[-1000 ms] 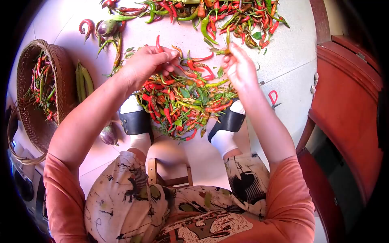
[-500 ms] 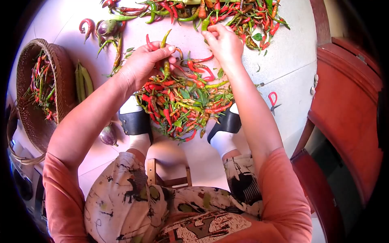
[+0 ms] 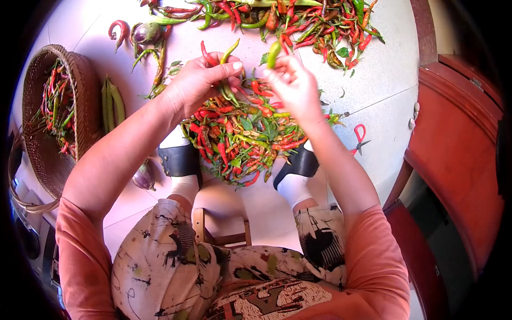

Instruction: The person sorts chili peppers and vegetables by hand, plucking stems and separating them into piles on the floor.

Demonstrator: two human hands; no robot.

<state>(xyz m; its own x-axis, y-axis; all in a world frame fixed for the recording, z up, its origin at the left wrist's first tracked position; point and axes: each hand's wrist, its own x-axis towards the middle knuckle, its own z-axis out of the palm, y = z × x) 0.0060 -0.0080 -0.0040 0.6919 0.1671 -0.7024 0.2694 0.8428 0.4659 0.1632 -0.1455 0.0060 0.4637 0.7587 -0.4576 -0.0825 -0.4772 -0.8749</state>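
Observation:
My left hand [image 3: 200,80] is closed on a few chili peppers, a red one [image 3: 208,54] and a green one [image 3: 230,52] sticking up past the fingers. To its right, my right hand [image 3: 293,85] pinches a green pepper [image 3: 273,55] that stands upright from the fingertips. Beneath both hands lies a pile of red and green chilies with leaves [image 3: 240,136], on the floor between my feet. A longer heap of chilies [image 3: 320,29] stretches along the top of the view.
At the left stands a woven basket [image 3: 85,106] with chilies inside, beside long green pods [image 3: 113,104]. Eggplants [image 3: 146,33] lie upper left and near my left foot. Red-handled scissors [image 3: 360,140] lie right of the pile. Red wooden furniture [image 3: 458,138] stands at the right.
A green pepper has joined those in my left hand. My right hand went up to the far heap and has come back lower with another green pepper.

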